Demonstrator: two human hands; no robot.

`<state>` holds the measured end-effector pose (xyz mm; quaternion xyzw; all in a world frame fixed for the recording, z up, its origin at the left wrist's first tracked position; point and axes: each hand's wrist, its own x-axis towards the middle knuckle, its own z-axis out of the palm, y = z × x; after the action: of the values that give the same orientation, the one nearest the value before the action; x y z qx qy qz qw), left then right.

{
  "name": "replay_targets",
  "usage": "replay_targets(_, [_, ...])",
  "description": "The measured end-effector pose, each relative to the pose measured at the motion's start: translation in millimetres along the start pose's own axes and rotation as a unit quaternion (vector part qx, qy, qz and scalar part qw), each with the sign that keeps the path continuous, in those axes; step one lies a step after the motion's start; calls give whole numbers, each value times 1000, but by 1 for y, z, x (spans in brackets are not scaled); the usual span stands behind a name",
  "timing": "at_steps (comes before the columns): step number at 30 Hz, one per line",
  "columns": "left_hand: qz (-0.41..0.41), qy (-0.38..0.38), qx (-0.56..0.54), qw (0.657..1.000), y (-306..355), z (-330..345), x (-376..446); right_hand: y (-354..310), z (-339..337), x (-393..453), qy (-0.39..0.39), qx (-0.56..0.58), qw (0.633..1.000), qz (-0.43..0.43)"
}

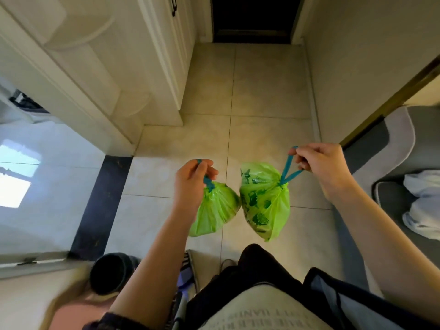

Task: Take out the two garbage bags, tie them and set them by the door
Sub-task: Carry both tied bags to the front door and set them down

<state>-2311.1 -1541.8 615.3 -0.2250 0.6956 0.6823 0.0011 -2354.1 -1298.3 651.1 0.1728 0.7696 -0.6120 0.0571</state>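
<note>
Two bright green garbage bags hang above the tiled floor, both cinched at the top by blue drawstrings. My left hand (190, 179) grips the drawstring of the left bag (215, 210). My right hand (321, 164) pinches the blue loop of the right bag (265, 201), which carries dark green prints. The bags touch side by side. A dark door (253, 19) stands at the far end of the hallway.
White cabinets (133, 75) line the left wall, a plain wall the right. A dark threshold strip (100, 206) leads left to a glossy room. A dark round bin (110, 272) sits at lower left. A grey mat (392, 148) and white shoes (421, 201) lie right.
</note>
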Motion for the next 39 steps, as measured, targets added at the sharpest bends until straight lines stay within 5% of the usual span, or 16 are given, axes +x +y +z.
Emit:
replay_targets(23, [22,19,35,999,163,166,495,-164,71,503,-64,-16,998,9])
replay_targets(39, [67,-21,88,994,280,313,831,-306,79,856,7,-16,998,-62])
